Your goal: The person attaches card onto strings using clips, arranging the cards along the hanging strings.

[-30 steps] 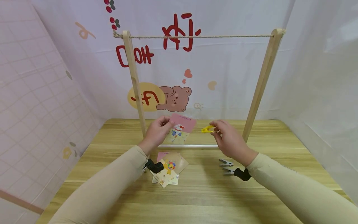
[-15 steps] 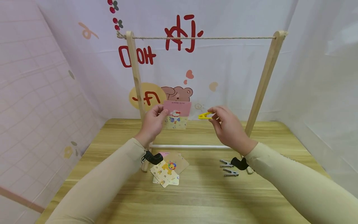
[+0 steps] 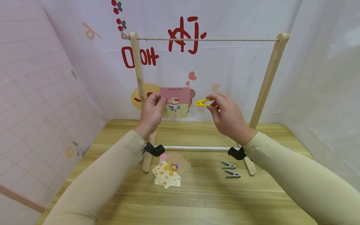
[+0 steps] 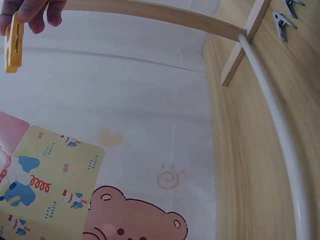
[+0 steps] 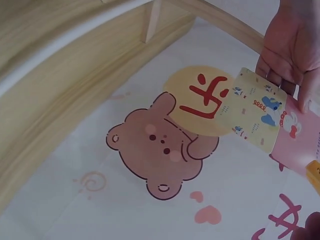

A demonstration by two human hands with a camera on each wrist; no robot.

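Note:
Between thumb and fingers my left hand (image 3: 152,112) pinches the left edge of a pink and yellow card (image 3: 178,95) with a cartoon figure on it. The card is upright, below the rope in the head view. To its right, my right hand (image 3: 227,115) pinches a yellow clothespin (image 3: 202,102) by its handle ends, its nose pointing at the card with a small gap between. The right wrist view shows the left hand's thumb on the front of the card (image 5: 250,107). In the left wrist view the clothespin (image 4: 14,45) hangs from the right hand's fingertips.
A rope (image 3: 213,39) runs between two wooden posts, left (image 3: 137,62) and right (image 3: 268,78). A white rod (image 3: 197,148) joins them low down. Several cards (image 3: 170,172) lie piled on the wooden table (image 3: 202,197). Two grey clothespins (image 3: 232,174) lie at the right.
Both hands have risen from near the tabletop toward the rope, carrying the card and the yellow clothespin. The card has turned from tilted to upright, and the gap between card and clothespin is smaller.

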